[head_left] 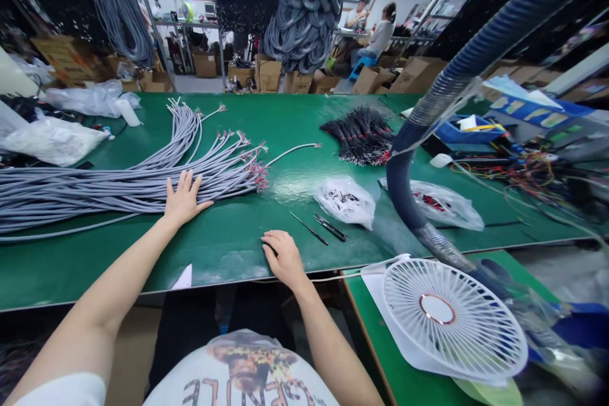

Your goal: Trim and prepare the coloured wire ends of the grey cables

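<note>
A large bundle of grey cables (104, 189) lies across the left of the green table, its stripped ends with thin reddish wires pointing right. My left hand (183, 198) rests on the bundle with its fingers spread. Near the table's front edge is my right hand (284, 257), its fingers curled around a small dark thing that is mostly hidden. To the right of that hand lie a thin black tool (309, 228) and black snips (332, 227). One grey cable (295, 150) sticks out to the right of the others.
Behind the tools are a bag of small parts (346, 200) and a black wire bundle (359, 134). A thick ribbed hose (402, 171) arches down on the right, near a white fan (454, 320). Two people sit in the background.
</note>
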Demonstrator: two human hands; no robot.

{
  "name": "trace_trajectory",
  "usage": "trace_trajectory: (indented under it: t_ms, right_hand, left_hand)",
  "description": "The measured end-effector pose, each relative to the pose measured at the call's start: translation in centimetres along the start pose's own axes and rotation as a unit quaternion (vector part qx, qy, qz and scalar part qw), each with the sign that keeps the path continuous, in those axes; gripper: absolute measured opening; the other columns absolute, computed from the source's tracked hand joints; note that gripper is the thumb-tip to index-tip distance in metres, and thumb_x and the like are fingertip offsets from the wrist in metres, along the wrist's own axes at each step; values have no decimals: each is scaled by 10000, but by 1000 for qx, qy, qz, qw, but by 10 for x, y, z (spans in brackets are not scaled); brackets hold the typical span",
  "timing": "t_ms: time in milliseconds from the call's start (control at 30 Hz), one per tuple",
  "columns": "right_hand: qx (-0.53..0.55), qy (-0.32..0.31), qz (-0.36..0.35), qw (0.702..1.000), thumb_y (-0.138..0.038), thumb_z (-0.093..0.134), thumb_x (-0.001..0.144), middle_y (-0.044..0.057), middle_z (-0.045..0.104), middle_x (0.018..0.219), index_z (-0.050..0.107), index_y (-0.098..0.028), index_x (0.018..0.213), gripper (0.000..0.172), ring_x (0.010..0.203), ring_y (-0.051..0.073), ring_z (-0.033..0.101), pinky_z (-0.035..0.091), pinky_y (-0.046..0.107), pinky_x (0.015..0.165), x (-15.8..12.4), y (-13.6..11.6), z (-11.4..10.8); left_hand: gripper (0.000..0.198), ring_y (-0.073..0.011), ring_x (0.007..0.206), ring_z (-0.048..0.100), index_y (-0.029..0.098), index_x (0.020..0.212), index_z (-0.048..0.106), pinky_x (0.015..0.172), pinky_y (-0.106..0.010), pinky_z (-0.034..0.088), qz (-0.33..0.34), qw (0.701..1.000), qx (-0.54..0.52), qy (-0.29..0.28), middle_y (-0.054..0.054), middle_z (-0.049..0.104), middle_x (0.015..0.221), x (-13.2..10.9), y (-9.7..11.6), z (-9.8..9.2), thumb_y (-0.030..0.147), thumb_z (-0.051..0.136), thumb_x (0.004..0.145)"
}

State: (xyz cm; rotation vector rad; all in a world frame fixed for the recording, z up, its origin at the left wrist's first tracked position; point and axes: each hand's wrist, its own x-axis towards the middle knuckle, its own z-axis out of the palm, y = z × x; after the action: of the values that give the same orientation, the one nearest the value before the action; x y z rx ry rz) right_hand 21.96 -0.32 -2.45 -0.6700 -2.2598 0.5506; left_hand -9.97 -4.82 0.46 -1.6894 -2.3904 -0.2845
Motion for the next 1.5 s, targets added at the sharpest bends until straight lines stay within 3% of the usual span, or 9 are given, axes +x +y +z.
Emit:
trace_trajectory:
  t_ms: [300, 500, 633, 767, 867, 1000, 1267, 1400, 1500]
  right_hand:
    - [-32, 18, 22, 999, -176, 502, 884, 87, 717, 972, 693, -186, 937, 198, 958, 227, 618, 493, 401, 842, 3, 2, 5]
    - [-47, 21, 21, 998, -180, 493, 889, 82, 720, 944, 688, -191, 904, 196, 925, 223, 631, 492, 395, 823, 3, 3, 8]
    - [-59, 25, 6, 998, -192, 489, 895, 85, 719, 923, 685, -182, 893, 196, 903, 220, 633, 497, 388, 803, 3, 6, 8]
    - [-74, 24, -13, 997, -196, 497, 893, 85, 714, 919, 683, -182, 880, 187, 893, 219, 633, 494, 381, 778, 4, 10, 10]
    - [-78, 25, -14, 997, -190, 501, 892, 83, 713, 912, 678, -183, 875, 178, 885, 216, 636, 490, 375, 770, 4, 11, 10]
    - [-84, 21, -7, 996, -187, 501, 894, 82, 708, 917, 671, -185, 885, 171, 883, 211, 635, 489, 371, 769, 4, 11, 9]
    - [-87, 25, -4, 996, -178, 493, 898, 80, 704, 911, 661, -195, 882, 170, 862, 207, 638, 497, 371, 756, 7, 9, 6]
    - [-84, 27, 1, 996, -187, 486, 897, 84, 706, 886, 668, -206, 873, 184, 847, 212, 648, 510, 369, 736, 9, 7, 5]
    - [-83, 23, 9, 996, -192, 482, 901, 85, 704, 888, 668, -207, 872, 188, 846, 211, 648, 514, 374, 744, 11, 5, 5]
  left_hand:
    - [827, -348, 1454, 111, 180, 1469, 329, 1118, -614, 25, -22, 998, 43, -30, -143, 240, 1562, 45, -14, 17, 708, 318, 833]
    - [829, -368, 1441, 157, 182, 1429, 402, 1120, -605, 58, -13, 999, -20, -27, -160, 287, 1542, 49, -19, 18, 703, 451, 786]
    - [650, -270, 1383, 340, 201, 1342, 503, 1151, -448, 203, 24, 992, -121, -21, -95, 448, 1464, 45, -39, 7, 587, 504, 820]
    - [569, -210, 1304, 445, 151, 1322, 504, 1105, -319, 320, -37, 992, -122, 17, -91, 526, 1389, 64, -75, -15, 496, 441, 873]
    - [591, -266, 1301, 439, 130, 1336, 482, 1091, -378, 340, -110, 988, -107, 21, -126, 504, 1397, 88, -105, -29, 477, 449, 859]
    - [829, -397, 1292, 419, 111, 1403, 391, 1024, -518, 378, -196, 977, -86, -27, -205, 452, 1421, 121, -130, -30, 612, 522, 756]
    - [1231, -501, 1283, 375, 130, 1491, 205, 970, -673, 307, -263, 953, -49, -145, -311, 348, 1451, 168, -117, 5, 736, 659, 520]
    - [1282, -514, 1337, 278, 162, 1511, 120, 958, -683, 304, -259, 950, -3, -172, -303, 214, 1515, 185, -112, 18, 713, 688, 502]
    - [1215, -485, 1315, 348, 169, 1507, 131, 948, -633, 364, -259, 949, -18, -179, -296, 285, 1489, 198, -118, 21, 647, 702, 547]
